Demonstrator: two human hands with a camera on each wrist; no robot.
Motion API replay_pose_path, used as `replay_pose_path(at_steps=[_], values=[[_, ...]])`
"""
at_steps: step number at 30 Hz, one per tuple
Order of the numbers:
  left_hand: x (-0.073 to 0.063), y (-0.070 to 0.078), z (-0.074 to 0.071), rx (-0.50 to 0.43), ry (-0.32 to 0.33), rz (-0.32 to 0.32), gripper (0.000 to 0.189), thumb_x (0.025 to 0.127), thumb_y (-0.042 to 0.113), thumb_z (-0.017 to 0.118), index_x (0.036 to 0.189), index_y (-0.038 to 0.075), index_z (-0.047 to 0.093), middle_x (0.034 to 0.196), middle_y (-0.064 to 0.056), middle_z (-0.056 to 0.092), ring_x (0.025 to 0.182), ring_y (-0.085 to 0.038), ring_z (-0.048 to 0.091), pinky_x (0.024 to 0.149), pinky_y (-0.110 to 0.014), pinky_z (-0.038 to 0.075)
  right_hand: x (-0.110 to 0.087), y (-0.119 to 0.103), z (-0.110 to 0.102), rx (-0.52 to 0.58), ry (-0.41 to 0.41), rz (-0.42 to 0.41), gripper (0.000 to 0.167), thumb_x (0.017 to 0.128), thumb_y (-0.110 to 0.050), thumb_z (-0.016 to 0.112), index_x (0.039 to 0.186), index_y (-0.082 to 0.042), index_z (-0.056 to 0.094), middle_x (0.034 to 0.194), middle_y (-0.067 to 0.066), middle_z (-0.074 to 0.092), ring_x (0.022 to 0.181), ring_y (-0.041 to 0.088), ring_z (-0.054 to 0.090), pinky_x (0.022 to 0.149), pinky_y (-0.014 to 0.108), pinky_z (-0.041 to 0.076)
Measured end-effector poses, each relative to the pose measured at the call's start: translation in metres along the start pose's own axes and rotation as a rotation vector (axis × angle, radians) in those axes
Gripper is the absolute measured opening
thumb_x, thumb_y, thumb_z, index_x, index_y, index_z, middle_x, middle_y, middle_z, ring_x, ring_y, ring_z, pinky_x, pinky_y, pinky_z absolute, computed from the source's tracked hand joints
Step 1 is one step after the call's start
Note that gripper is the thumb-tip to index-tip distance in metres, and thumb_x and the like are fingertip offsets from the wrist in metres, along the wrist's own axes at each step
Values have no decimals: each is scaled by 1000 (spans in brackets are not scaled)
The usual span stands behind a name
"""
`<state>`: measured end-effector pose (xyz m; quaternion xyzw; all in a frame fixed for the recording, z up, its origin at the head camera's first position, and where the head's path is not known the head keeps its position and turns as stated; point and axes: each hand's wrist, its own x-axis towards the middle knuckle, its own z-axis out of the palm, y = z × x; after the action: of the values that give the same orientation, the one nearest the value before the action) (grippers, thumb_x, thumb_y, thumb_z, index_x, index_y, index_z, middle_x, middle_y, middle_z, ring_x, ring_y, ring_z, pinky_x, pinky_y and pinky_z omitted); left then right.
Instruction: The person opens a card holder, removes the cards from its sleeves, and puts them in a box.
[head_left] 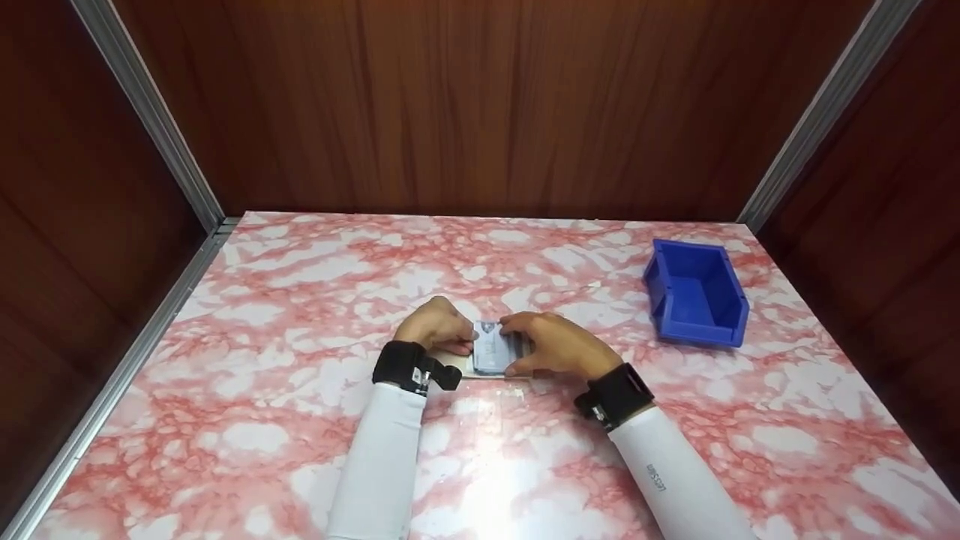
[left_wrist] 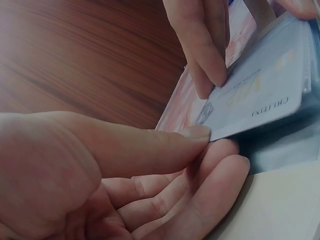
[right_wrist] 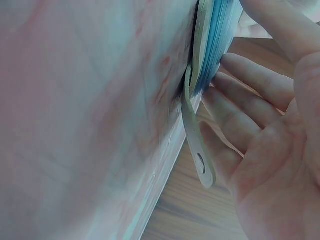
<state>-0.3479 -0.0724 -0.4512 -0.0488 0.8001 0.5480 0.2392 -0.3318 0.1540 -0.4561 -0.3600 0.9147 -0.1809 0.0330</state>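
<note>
- Now pinching one corner of a flat, pale grey-white card with gold and dark print (left_wrist: 252,97) between thumb and forefinger of the left hand (head_left: 436,328).
- Steadying card and holder with the right hand (head_left: 562,346), with fingers and thumb curved round opposite edges, across from the left fingertips.
- Working just above a cream-covered card holder with a thick block of bluish plastic sleeves (right_wrist: 215,45), directly under both sets of fingers.
- Probably fitting or squaring the card in a sleeve; impossible to tell whether already fully inside.
- Seems to call next for keeping the right hold firm and easing the card level with the left thumb, without bending the corner.
- Mind the slim cream strap with a small slot (right_wrist: 197,150), curving out close beside the right fingers and liable to snag.
- Farther off, well to the right of the right fingers, note a blue open-fronted plastic bin (head_left: 697,332), not in the way.
- Farthest, beyond all fingertips, facing a dark brown wood-grain panel (head_left: 465,105).
</note>
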Motion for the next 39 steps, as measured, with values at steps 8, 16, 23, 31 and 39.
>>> replay_pose_path(at_steps=[8, 16, 23, 31, 39], values=[[-1, -3, -7, 9, -7, -2, 22, 74, 1, 67, 95, -4, 64, 78, -12, 68, 62, -18, 67, 68, -30, 57, 0, 0, 0, 10, -4, -10, 62, 66, -44, 80, 119, -16, 61, 130, 1, 56, 114, 12, 54, 97, 30, 45], [-3, -4, -10, -12, -62, -13, 27, 75, 5, 71, 100, -1, 63, 80, -14, 70, 67, -20, 69, 71, -32, 57, 0, -1, -1, 5, -32, 23, 64, 66, -44, 80, 120, -14, 61, 133, 2, 54, 119, 14, 52, 100, 31, 42], [-2, -5, -3, 35, -31, 10, 20, 72, 5, 73, 90, 0, 65, 78, -11, 70, 64, -20, 69, 66, -30, 57, -1, -3, 0, -15, -11, 25, 66, 68, -50, 76, 121, -15, 60, 145, 4, 39, 126, 16, 45, 103, 32, 40], [-2, -2, -3, 54, -40, 21, 21, 74, 8, 73, 91, 1, 66, 79, -12, 70, 66, -21, 70, 68, -31, 57, 1, -6, 1, -46, -36, -20, 64, 72, -50, 73, 124, -15, 58, 144, 1, 40, 128, 15, 44, 103, 33, 40], [-1, -2, -4, 18, -51, 8, 24, 73, 7, 75, 93, 1, 63, 76, -9, 69, 65, -18, 69, 67, -29, 57, 2, -5, 1, -33, -52, 9, 65, 72, -48, 74, 125, -14, 58, 138, -1, 47, 122, 14, 48, 102, 33, 42]])
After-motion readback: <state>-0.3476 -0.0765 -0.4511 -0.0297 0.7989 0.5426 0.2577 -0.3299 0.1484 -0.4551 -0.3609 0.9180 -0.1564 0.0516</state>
